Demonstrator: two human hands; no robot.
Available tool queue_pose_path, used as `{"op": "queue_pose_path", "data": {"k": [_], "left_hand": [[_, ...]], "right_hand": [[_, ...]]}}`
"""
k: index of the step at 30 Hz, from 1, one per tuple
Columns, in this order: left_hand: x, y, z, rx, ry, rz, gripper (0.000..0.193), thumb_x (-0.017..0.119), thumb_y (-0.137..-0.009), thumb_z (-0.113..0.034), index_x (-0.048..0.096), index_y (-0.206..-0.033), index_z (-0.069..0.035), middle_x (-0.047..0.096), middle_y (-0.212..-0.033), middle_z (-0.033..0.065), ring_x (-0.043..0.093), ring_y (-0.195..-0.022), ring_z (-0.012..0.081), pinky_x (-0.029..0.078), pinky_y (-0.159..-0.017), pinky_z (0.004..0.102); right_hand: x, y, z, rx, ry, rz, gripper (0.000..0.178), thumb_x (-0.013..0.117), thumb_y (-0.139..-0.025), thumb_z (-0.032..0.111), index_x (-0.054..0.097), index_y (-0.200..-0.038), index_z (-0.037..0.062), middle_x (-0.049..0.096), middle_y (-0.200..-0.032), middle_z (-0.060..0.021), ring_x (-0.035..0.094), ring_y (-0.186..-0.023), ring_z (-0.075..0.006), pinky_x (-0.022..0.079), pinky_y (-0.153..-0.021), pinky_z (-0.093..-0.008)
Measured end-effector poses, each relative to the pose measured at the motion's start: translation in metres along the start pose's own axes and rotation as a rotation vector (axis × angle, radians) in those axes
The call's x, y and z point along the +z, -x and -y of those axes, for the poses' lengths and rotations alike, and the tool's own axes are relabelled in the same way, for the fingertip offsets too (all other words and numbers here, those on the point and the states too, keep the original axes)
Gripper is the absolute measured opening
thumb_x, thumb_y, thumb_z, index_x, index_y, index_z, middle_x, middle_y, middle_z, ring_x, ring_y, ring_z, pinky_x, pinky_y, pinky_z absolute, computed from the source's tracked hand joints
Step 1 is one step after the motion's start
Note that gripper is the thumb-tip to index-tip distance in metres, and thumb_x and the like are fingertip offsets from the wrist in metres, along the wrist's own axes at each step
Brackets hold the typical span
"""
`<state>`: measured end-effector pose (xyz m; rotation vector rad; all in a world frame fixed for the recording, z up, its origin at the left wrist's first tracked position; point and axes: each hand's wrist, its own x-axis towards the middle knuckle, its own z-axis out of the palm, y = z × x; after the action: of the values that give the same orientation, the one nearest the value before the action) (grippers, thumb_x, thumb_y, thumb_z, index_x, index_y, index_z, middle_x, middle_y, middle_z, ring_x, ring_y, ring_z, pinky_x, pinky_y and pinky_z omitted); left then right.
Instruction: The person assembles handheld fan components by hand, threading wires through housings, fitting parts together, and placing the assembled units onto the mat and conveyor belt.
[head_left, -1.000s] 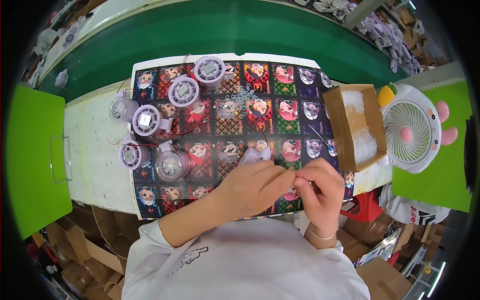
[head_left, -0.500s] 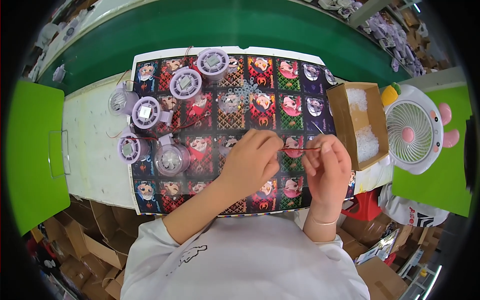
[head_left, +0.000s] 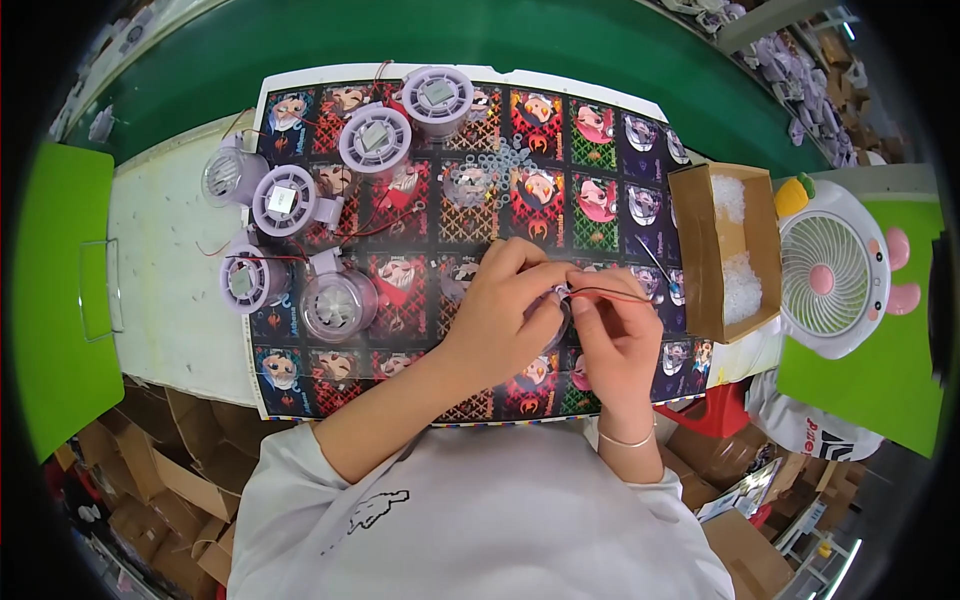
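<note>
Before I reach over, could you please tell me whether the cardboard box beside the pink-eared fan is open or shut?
Open: no flap covers the cardboard box, and two heaps of small translucent pieces show inside.

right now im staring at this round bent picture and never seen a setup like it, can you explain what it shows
There is no machine: these are a person's bare hands. A wide fisheye camera worn on the head looks down, so straight edges curve.

The left hand holds a lavender plastic part, mostly hidden by fingers. The right hand pinches thin red and dark wires beside it.

Underneath lies a dark sheet printed with colourful cartoon pictures. On it are round lavender plastic fan units at left and small translucent rings. To the right stand an open brown cardboard box holding clear bits and a white fan with pink ears.
</note>
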<state>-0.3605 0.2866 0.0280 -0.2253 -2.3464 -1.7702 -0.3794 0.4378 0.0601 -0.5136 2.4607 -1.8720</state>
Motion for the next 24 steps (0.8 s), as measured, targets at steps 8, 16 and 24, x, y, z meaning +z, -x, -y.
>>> {"op": "queue_pose_path", "data": {"k": [8,16,24], "left_hand": [[0.004,0.0,0.002,-0.001,0.07,-0.035,0.028,0.058,-0.078,-0.006,0.069,-0.103,0.0,0.056,-0.094,0.0128,0.053,-0.089,0.0285,0.044,-0.08,0.0389],[0.005,-0.001,0.003,0.037,0.05,-0.063,0.026,0.059,-0.077,-0.008,0.072,-0.099,-0.001,0.057,-0.089,0.0106,0.054,-0.087,0.0271,0.044,-0.076,0.0388],[0.006,0.0,0.003,0.068,-0.04,-0.067,0.026,0.06,-0.075,-0.008,0.072,-0.098,-0.005,0.058,-0.09,0.0068,0.054,-0.087,0.026,0.042,-0.076,0.041]], "right_hand": [[0.002,-0.001,0.002,-0.21,0.274,0.009,0.024,0.068,-0.076,-0.012,0.069,-0.096,0.0004,0.063,-0.089,-0.0108,0.06,-0.073,-0.0173,0.048,-0.062,-0.0258],[0.004,0.003,0.007,-0.174,0.295,-0.013,0.021,0.066,-0.076,-0.013,0.068,-0.094,-0.0018,0.063,-0.09,-0.0122,0.061,-0.081,-0.0202,0.051,-0.071,-0.0269],[0.005,0.007,0.002,-0.163,0.272,-0.029,0.019,0.066,-0.078,-0.012,0.068,-0.095,-0.0026,0.062,-0.093,-0.0113,0.061,-0.084,-0.0182,0.05,-0.071,-0.0256]]}}
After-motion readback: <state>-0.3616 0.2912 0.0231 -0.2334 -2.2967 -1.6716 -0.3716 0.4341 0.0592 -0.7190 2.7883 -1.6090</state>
